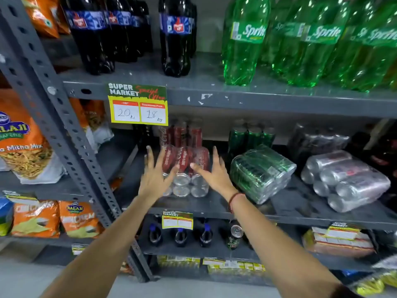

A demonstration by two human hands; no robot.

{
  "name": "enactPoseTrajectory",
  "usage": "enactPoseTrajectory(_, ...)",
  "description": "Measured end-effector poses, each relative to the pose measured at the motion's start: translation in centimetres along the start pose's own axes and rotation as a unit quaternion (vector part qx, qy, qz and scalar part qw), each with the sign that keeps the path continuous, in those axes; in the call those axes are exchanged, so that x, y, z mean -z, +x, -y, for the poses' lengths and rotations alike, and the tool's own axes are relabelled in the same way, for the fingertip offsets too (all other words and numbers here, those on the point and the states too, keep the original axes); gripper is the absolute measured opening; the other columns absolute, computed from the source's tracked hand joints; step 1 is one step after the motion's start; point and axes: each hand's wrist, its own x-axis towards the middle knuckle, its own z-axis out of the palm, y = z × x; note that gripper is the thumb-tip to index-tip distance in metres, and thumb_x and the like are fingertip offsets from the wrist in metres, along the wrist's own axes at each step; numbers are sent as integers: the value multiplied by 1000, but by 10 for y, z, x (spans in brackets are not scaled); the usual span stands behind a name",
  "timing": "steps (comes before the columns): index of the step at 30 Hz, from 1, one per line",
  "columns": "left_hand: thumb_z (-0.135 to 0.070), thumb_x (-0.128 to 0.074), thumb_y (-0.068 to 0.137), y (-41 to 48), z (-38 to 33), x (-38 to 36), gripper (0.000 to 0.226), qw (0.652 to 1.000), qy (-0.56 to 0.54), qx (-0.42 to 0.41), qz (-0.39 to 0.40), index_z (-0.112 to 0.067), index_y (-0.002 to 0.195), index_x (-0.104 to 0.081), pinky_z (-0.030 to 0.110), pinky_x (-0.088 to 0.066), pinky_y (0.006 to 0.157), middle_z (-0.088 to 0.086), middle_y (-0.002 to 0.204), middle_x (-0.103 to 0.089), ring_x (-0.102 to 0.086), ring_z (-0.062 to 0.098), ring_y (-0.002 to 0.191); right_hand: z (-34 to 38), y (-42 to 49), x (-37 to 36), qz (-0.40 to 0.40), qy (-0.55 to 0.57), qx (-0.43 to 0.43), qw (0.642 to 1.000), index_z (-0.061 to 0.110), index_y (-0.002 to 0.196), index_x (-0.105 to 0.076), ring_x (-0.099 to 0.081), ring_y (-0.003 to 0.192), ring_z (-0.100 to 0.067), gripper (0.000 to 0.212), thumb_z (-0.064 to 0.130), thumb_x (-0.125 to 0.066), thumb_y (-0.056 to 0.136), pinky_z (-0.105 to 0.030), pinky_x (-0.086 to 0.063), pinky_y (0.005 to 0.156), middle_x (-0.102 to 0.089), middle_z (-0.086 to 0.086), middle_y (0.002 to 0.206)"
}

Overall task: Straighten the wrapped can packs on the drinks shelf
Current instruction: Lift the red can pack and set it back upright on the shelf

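Observation:
A wrapped pack of red cans (pixel 189 168) lies on its side on the grey middle shelf (pixel 236 208), can bottoms facing me. My left hand (pixel 155 175) is spread at the pack's left side and my right hand (pixel 211 171) at its right side, fingers apart, thumbs over the pack's front. Neither hand grips it. Behind it stands another red can pack (pixel 184 132). To the right a green can pack (pixel 261 172) lies tilted at an angle, and a silver can pack (pixel 345 180) lies skewed further right.
Upright green cans (pixel 249 136) and a dark wrapped pack (pixel 315 139) stand at the shelf's back. A price tag (pixel 138 104) hangs from the shelf above, which holds cola bottles (pixel 176 35) and green Sprite bottles (pixel 245 39). A grey upright post (pixel 62 117) borders the left; snack bags (pixel 23 136) lie beyond.

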Motion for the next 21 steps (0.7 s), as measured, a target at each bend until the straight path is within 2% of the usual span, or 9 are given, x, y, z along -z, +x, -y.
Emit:
enactPoseTrajectory(2, -65, -44, 84, 22, 4, 1, 80, 994, -45, 52, 85, -42, 148, -2, 58, -21, 113, 10, 160, 13, -8, 38, 146, 3, 16, -4, 61, 32, -50, 996, 32, 148, 10, -28, 142, -31, 122, 71, -68, 63, -46, -23, 117, -30, -12, 155)
enactPoseTrajectory(4, -76, -49, 75, 46, 17, -2, 86, 983, -90, 74, 144, -52, 144, -5, 52, -21, 115, 8, 161, -7, -18, 35, 144, 2, 32, -7, 98, 41, -72, 992, 32, 148, 10, -38, 137, -28, 127, 66, -74, 60, -42, -25, 117, -43, -6, 148)
enactPoseTrajectory(6, -86, -55, 59, 54, 26, -9, 97, 975, -127, 81, 164, -59, 140, -11, 48, -24, 116, 0, 156, -27, -29, 27, 142, 0, 42, -12, 113, 56, -66, 990, 32, 148, 9, -40, 136, -24, 128, 58, -80, 59, -39, -25, 116, -47, -3, 145)
enactPoseTrajectory(9, -73, -68, 61, 55, 23, -11, 100, 966, -189, 76, 159, -47, 145, -20, 41, -28, 114, -5, 145, -46, -43, 19, 133, -4, 54, -14, 136, 79, -49, 986, 29, 149, 8, -41, 135, -19, 132, 49, -84, 57, -38, -27, 116, -44, -1, 146)
enactPoseTrajectory(11, -61, -69, 70, 53, 21, -15, 94, 968, -201, 69, 131, -40, 147, -20, 39, -28, 114, -3, 146, -45, -43, 21, 133, -8, 55, -13, 137, 99, -42, 985, 29, 149, 7, -42, 134, -17, 132, 46, -86, 56, -38, -28, 115, -44, 0, 146)
enactPoseTrajectory(15, -82, -59, 57, 37, 22, -15, 104, 978, -182, 43, 87, -45, 145, -19, 50, -34, 110, 2, 148, -42, -44, 25, 132, -16, 41, -11, 127, 125, -8, 984, 35, 148, 4, -46, 129, -14, 124, 38, -85, 62, -34, -30, 113, -50, 3, 141)
enactPoseTrajectory(17, -83, -57, 59, 22, 24, -15, 102, 980, -193, 9, 48, -44, 145, -20, 52, -39, 107, 4, 146, -42, -47, 24, 129, -18, 25, -11, 120, 136, 27, 983, 41, 147, 5, -49, 126, -11, 123, 36, -85, 63, -33, -34, 111, -50, 4, 139)
enactPoseTrajectory(19, -79, -55, 65, -3, 25, -18, 98, 980, -194, -41, -2, -39, 147, -18, 49, -38, 107, 8, 148, -36, -44, 20, 130, -26, 5, -15, 85, 109, 74, 988, 53, 142, 7, -49, 128, -11, 127, 49, -85, 54, -35, -35, 111, -48, 6, 142)
enactPoseTrajectory(21, -77, -49, 69, -28, 27, -25, 99, 984, -159, -74, -26, -39, 148, -4, 41, -35, 102, 13, 154, -20, -36, 17, 130, -39, -13, -23, 40, 66, 121, 990, 59, 138, 8, -39, 136, -10, 127, 58, -83, 50, -33, -32, 113, -37, 7, 151)
